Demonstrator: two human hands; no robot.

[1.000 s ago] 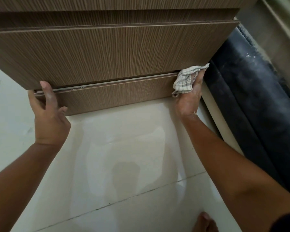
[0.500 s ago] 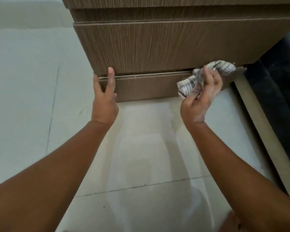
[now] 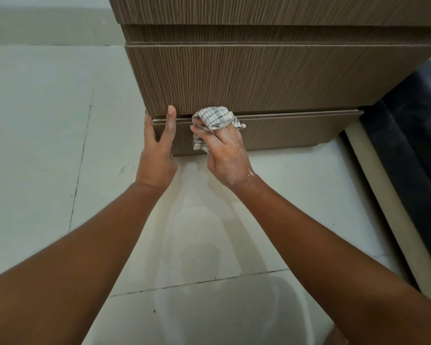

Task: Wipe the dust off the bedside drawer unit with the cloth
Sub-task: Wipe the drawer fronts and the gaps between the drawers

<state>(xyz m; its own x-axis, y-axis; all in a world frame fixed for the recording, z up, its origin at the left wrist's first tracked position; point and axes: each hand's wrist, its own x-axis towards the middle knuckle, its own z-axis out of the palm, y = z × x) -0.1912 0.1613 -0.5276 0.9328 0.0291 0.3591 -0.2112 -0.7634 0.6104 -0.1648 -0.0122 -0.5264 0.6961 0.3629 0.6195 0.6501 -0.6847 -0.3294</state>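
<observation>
Checked cloth (image 3: 215, 117) bunched against brown drawer unit (image 3: 246, 78)

Views: we have one only, the head camera; nothing is shared with a second view.
Position: above and in front of the unit (image 3: 259, 78), looking down along both forearms.
Facing: forward and steeply down; we see floor (image 3: 35, 145) across the lower frame and the unit's front across the top.
Nearness: close; the left hand (image 3: 157, 155) and right hand (image 3: 224, 158) sit near centre, arms running off the bottom edge.
Lens: wide-angle; the unit's edges splay outward.
Cut off: the unit's top lies past the upper edge.
Right edge: a dark surface (image 3: 413, 135) beside the unit.
</observation>
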